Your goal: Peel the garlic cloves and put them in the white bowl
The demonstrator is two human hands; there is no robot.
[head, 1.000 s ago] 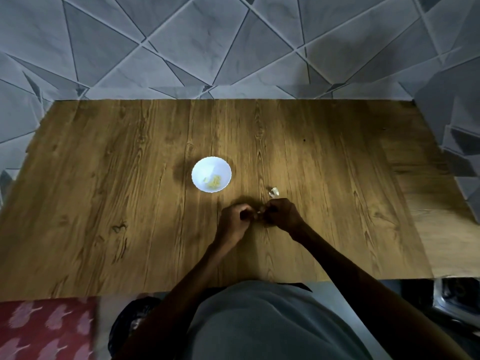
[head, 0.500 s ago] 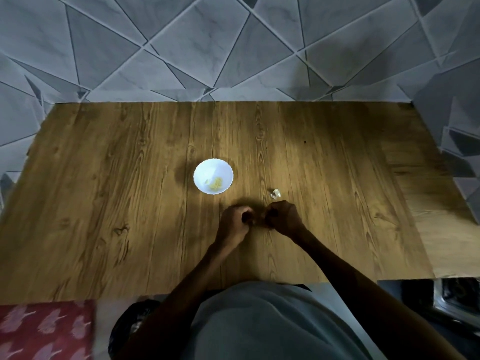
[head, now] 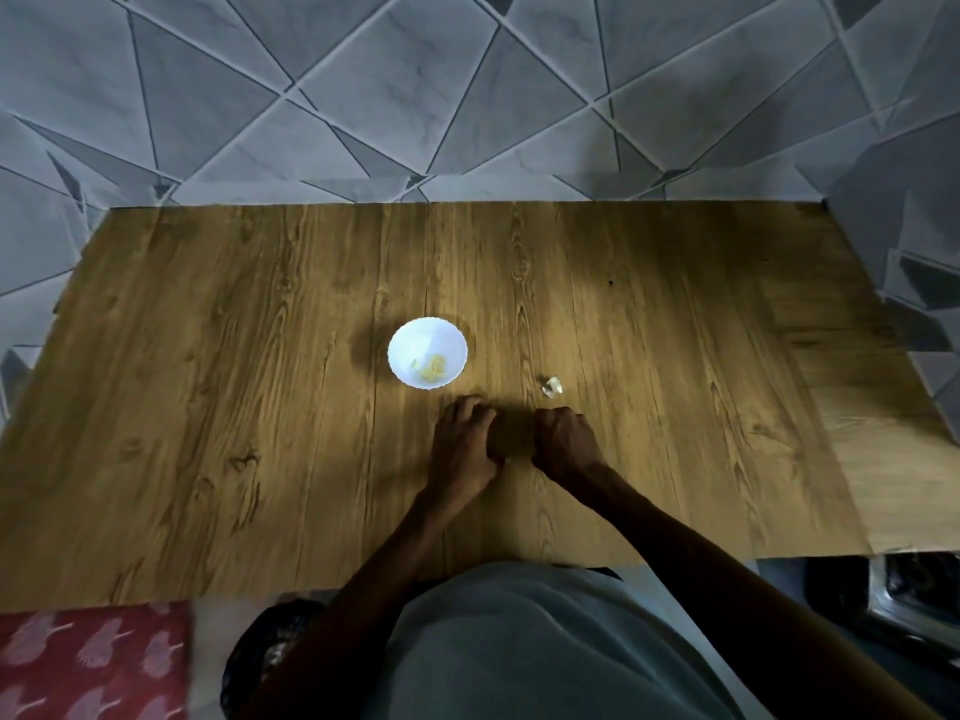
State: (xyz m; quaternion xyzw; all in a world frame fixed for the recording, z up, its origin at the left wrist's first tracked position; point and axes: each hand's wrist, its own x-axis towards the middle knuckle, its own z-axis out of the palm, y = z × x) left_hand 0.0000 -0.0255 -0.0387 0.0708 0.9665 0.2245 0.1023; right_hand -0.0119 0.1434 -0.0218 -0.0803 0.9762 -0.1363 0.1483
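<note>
White bowl (head: 420, 337) holds peeled garlic (head: 434, 367); left hand (head: 464, 440) and right hand (head: 564, 442) curled, contents hidden.

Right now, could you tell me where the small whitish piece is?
In the head view, the small whitish piece lies on the wooden table, right of the white bowl and just beyond the right hand, touching neither.

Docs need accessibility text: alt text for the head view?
A person's left hand and right hand, fingers curled, sit together at a wooden table; whatever they hold is hidden. Beyond them, a white bowl holds a few pale yellow pieces, and a pale scrap lies to its right.
</note>
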